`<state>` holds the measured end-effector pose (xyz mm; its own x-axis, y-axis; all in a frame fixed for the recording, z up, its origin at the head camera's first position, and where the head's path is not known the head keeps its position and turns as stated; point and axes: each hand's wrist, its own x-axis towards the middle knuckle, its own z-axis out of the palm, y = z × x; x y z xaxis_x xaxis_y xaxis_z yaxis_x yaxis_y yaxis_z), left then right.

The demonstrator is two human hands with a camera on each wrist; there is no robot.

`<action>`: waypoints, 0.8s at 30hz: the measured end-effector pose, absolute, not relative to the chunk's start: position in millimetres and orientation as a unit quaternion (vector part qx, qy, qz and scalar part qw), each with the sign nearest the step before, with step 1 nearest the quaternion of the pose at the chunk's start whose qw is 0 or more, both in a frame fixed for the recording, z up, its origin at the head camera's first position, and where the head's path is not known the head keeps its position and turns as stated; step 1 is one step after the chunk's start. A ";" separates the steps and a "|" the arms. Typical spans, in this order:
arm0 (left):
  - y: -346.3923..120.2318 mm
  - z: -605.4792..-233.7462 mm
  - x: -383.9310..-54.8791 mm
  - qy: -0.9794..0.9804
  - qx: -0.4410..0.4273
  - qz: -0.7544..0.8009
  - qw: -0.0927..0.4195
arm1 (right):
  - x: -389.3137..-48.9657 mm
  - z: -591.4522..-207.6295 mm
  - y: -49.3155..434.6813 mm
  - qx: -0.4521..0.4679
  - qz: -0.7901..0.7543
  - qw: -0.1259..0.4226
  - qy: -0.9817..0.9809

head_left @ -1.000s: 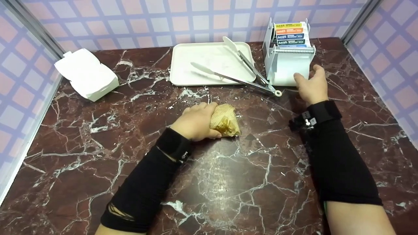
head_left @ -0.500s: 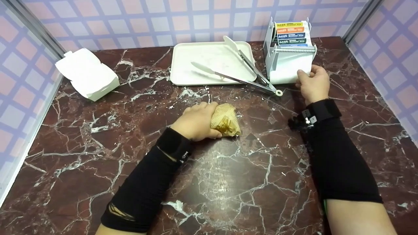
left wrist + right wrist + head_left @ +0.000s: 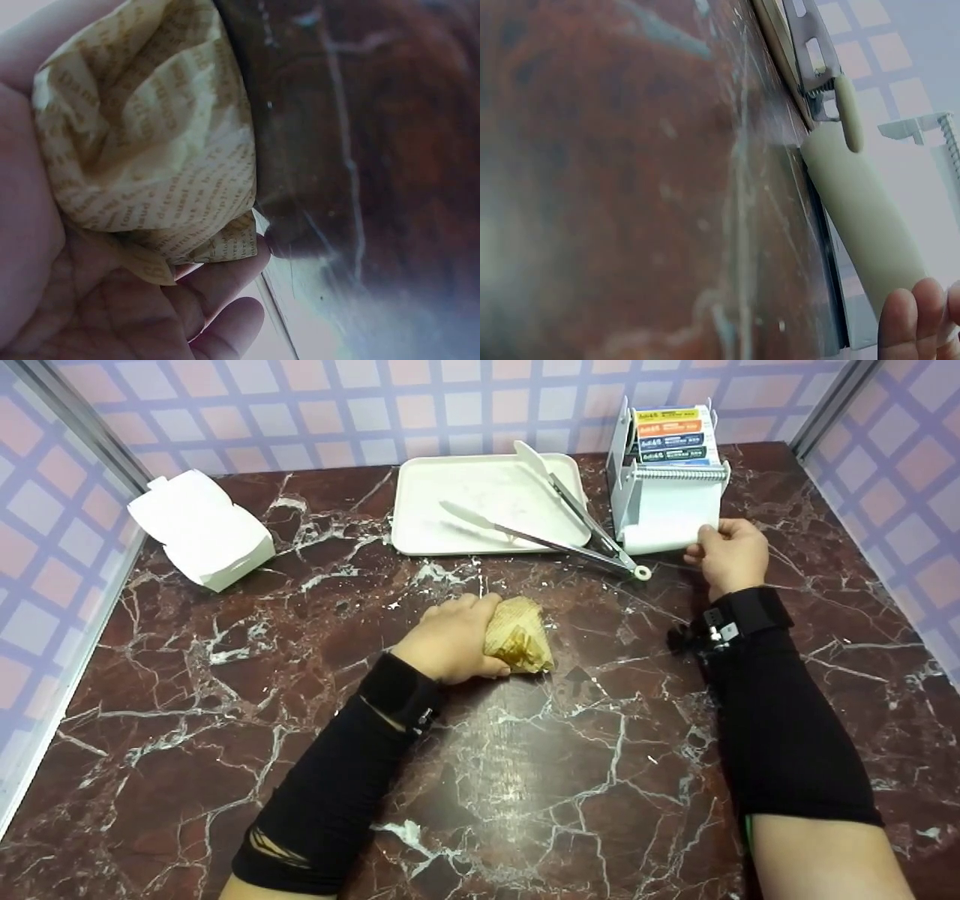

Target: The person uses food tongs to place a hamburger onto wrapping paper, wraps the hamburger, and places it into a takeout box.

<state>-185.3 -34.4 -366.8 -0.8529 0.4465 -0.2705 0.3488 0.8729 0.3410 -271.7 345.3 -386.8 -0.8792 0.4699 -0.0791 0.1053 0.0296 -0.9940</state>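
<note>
My left hand (image 3: 454, 639) grips a small bundle wrapped in brown printed paper (image 3: 519, 636) on the table. In the left wrist view the crumpled wrapper (image 3: 161, 135) lies against the palm, thumb on one side and fingers on the other; its contents are hidden. At the back right, my right hand (image 3: 733, 556) pinches the right edge of a white paper strip (image 3: 664, 534) that hangs from a label dispenser (image 3: 621, 484) with coloured labels. The strip's lower end curls into a roll, seen also as the curled paper (image 3: 866, 214) in the right wrist view.
Metal tongs (image 3: 562, 544) with pale tips lie across a cream tray (image 3: 420, 487), their ringed end close to the dispenser. A white paper box (image 3: 202, 529) stands unfolded at the back left. Checkered walls (image 3: 337, 412) bound the marbled table (image 3: 300, 780).
My right hand has gone from touching the white strip with spread fingers to pinching its edge, and has shifted slightly right. The left hand and bundle have stayed in place.
</note>
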 end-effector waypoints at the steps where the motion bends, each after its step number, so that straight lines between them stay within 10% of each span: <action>1: -34.4 -367.0 -185.3 0.952 0.208 0.141 0.172 | -271.9 -387.3 345.6 -0.205 0.670 0.136 -0.701; 24: -33.7 -366.8 -184.5 0.954 0.208 0.137 0.166 | -270.9 -390.2 347.7 -0.209 0.689 0.097 -0.687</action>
<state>-184.5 -33.7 -366.8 -0.8583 0.4427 -0.2597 0.3514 0.8756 0.3313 -270.9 347.7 -390.2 -0.8939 0.4203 -0.1555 0.1540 -0.0377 -0.9873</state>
